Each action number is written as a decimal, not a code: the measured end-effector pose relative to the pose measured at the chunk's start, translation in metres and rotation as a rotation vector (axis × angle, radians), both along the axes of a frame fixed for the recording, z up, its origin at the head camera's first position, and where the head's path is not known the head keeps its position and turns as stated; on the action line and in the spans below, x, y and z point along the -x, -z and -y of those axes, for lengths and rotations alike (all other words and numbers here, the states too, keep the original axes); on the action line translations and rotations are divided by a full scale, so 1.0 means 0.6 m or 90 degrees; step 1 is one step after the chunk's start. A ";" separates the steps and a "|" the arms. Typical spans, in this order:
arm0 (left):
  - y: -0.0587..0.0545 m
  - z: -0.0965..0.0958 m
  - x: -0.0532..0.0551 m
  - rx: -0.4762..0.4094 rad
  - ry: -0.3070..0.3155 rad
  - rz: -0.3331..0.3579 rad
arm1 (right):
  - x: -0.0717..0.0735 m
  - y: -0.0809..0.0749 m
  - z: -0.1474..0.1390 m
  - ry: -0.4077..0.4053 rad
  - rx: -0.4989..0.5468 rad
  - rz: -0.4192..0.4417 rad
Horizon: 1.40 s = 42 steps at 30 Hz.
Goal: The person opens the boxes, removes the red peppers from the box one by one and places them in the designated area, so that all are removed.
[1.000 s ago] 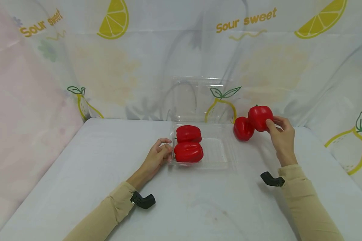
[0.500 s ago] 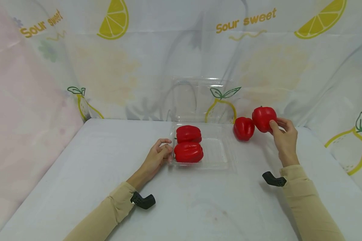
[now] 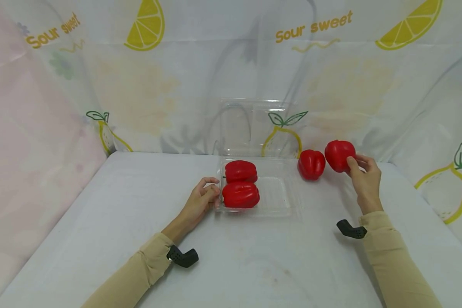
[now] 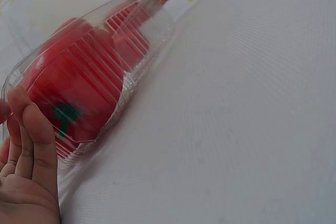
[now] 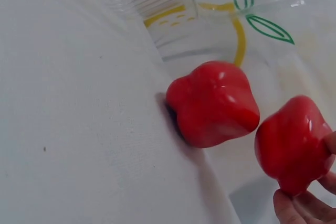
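My right hand (image 3: 365,182) grips a red bell pepper (image 3: 339,155) by its right side, at the back right of the table. Just left of it, another red bell pepper (image 3: 311,164) rests on the table, a narrow gap apart. In the right wrist view the gripped bell pepper (image 5: 294,142) has fingers at its side and lower end. My left hand (image 3: 200,200) holds the left edge of a clear plastic container (image 3: 275,211). Two red bell peppers lie on their sides in its left half, one rear (image 3: 240,171) and one front (image 3: 240,195). A green stem shows through the wall in the left wrist view.
The container's clear lid (image 3: 236,128) stands raised behind it, against a fruit-printed cloth backdrop (image 3: 200,77). White cloth covers the table (image 3: 269,261). Each sleeved wrist carries a black device, left (image 3: 182,256) and right (image 3: 351,229).
My right hand has moved right and slightly down with its bell pepper, leaving a gap beside the one on the table. My left hand and the container have stayed still.
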State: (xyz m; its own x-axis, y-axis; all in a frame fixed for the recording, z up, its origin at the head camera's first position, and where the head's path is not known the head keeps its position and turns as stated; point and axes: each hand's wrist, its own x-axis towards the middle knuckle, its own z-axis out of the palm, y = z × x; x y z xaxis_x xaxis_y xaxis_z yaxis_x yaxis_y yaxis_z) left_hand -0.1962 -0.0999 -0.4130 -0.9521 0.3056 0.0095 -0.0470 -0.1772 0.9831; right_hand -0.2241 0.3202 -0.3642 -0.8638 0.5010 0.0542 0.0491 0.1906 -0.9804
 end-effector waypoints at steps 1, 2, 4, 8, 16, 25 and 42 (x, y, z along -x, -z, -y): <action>0.000 0.000 0.000 0.000 0.000 0.000 | 0.000 0.001 -0.001 0.000 -0.004 0.000; 0.000 0.000 0.000 0.000 0.000 0.001 | 0.001 0.004 -0.002 -0.002 -0.012 0.003; -0.001 0.000 0.000 0.002 0.001 0.001 | 0.001 0.007 -0.004 -0.005 0.006 0.000; -0.001 0.000 0.000 0.003 0.003 0.002 | 0.004 0.011 -0.008 -0.010 0.053 0.005; -0.002 0.000 -0.001 0.000 0.000 0.006 | 0.008 0.020 -0.014 -0.022 0.023 0.066; -0.002 0.001 -0.001 0.000 -0.001 0.008 | 0.015 0.034 -0.016 -0.013 -0.047 0.112; 0.001 0.000 0.001 0.000 -0.003 0.007 | 0.009 0.052 -0.013 -0.008 -0.125 0.115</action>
State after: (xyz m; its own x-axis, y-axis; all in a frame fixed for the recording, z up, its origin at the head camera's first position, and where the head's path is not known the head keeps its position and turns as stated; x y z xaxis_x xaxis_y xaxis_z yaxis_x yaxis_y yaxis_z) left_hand -0.1969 -0.1001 -0.4139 -0.9535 0.3015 -0.0010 -0.0570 -0.1771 0.9826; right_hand -0.2298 0.3280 -0.3954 -0.8740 0.4858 -0.0055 0.2158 0.3781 -0.9002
